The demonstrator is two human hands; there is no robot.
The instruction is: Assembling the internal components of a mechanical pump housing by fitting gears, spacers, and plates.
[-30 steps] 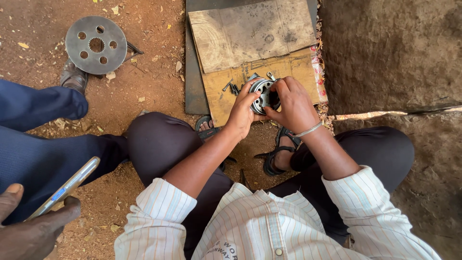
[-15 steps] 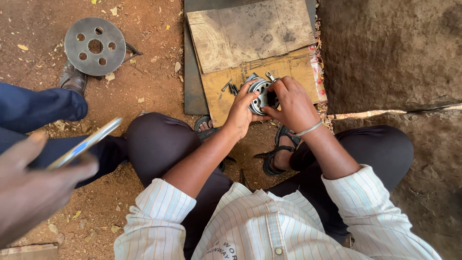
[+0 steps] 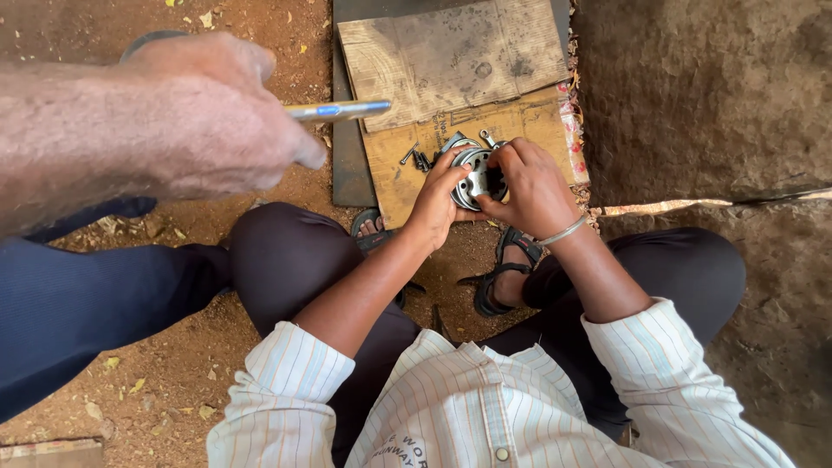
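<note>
Both my hands hold a round grey metal part (image 3: 473, 176) with slots, just above a brown cardboard sheet (image 3: 529, 117) on the ground. My left hand (image 3: 436, 206) grips its left rim with the fingers over the edge. My right hand (image 3: 530, 187), with a metal bangle at the wrist, covers its right side. A few small dark screws (image 3: 414, 158) lie on the cardboard just left of the part. My knees are bent to either side and my sandalled feet (image 3: 498, 286) rest below the part.
Another person's hand (image 3: 182, 121) reaches in large at the upper left, holding a slim silver and blue object (image 3: 338, 110); their blue trouser leg (image 3: 78, 303) lies at the left. A dark flat slab (image 3: 349, 169) lies under the cardboard. A stone block (image 3: 702, 95) stands at the right.
The other person's hand has risen from the lower left to the upper left and now covers the holed metal disc on the ground. My hands stay on the round part.
</note>
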